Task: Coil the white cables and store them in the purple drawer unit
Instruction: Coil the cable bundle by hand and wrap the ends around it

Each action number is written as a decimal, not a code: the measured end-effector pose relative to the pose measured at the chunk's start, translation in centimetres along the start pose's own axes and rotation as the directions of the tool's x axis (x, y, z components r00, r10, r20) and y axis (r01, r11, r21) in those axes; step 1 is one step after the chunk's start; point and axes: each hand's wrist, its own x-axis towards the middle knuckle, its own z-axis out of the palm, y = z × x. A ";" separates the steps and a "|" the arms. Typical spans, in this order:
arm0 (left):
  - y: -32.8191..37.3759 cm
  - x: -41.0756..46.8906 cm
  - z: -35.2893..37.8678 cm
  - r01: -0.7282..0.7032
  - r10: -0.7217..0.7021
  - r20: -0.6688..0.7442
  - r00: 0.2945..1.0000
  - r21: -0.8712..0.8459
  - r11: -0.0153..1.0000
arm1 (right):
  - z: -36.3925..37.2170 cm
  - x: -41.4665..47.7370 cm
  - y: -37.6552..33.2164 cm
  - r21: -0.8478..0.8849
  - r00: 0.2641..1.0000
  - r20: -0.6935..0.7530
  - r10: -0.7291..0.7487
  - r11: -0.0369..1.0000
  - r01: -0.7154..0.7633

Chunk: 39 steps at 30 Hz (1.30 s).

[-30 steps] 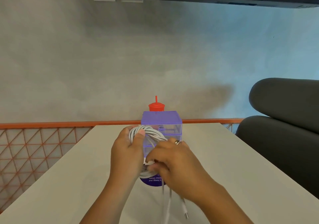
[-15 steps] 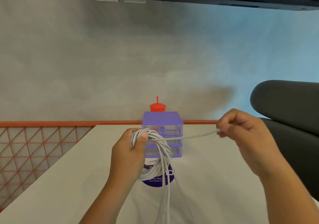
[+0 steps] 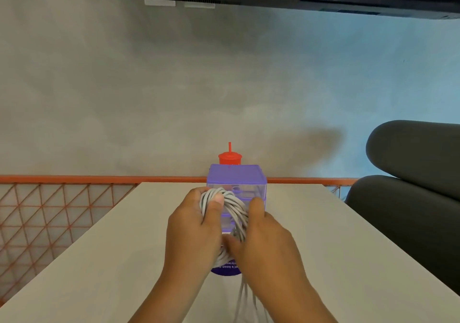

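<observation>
Nearest the person, the loose strands (image 3: pixel 245 295) trail down from under the right hand (image 3: pixel 263 245) towards the body, blurred, above the table (image 3: pixel 99 260). Both forearms reach forward and meet at the cable (image 3: pixel 232 206), which is held above the tabletop between the two hands. It is wound into a long loop. Its long axis runs away from the person and upward, with the low end by the right thumb and the high end at the left thumb.

The left hand (image 3: pixel 194 225) grips the loop's left side, fingers curled behind it and the thumb pressed across the strands near the top. The right hand closes on the right and lower side, forefinger lying up along the strands. It is blurred, so the finer grip cannot be told.

Under the hands a purple disc (image 3: pixel 225 271) with white lettering lies flat on the table. Just beyond the hands stands the drawer unit (image 3: pixel 236 174), its front facing the person, and behind it a red cup (image 3: pixel 229 158) with a straw. Left of the left hand is an orange mesh rail (image 3: pixel 49 213), and far right of the right hand a dark seat (image 3: pixel 410 193).
</observation>
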 end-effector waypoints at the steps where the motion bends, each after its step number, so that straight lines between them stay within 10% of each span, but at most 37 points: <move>1: 0.1 0.0 0.0 -0.001 0.001 0.001 1.000 0.004 1.000 | 0.2 0.1 0.1 -0.006 1.000 -0.019 -0.003 1.000 0.003; 12: 0.4 -0.9 0.5 -0.251 0.230 0.101 0.968 0.329 0.911 | -0.9 0.0 0.3 -0.024 0.990 0.140 0.025 0.999 -0.021; 20: 0.6 0.0 -0.9 -0.309 0.325 0.019 0.946 0.368 0.877 | -2.3 0.2 -0.5 -0.154 0.984 -0.079 -0.161 0.977 0.147; 29: 1.4 0.5 -1.7 -0.084 0.078 0.097 0.992 0.057 0.995 | -3.2 1.5 2.7 -0.174 0.587 -0.494 -0.642 0.734 0.657; 33: 3.2 0.5 -2.3 0.262 -0.171 0.379 0.909 -0.204 0.943 | -4.7 1.9 4.2 0.032 0.676 -0.520 -0.522 0.779 0.626; 39: 4.1 0.4 -2.8 0.396 -0.240 0.467 0.851 -0.270 0.878 | -4.0 2.1 5.4 0.390 0.890 -0.299 -0.345 0.807 0.444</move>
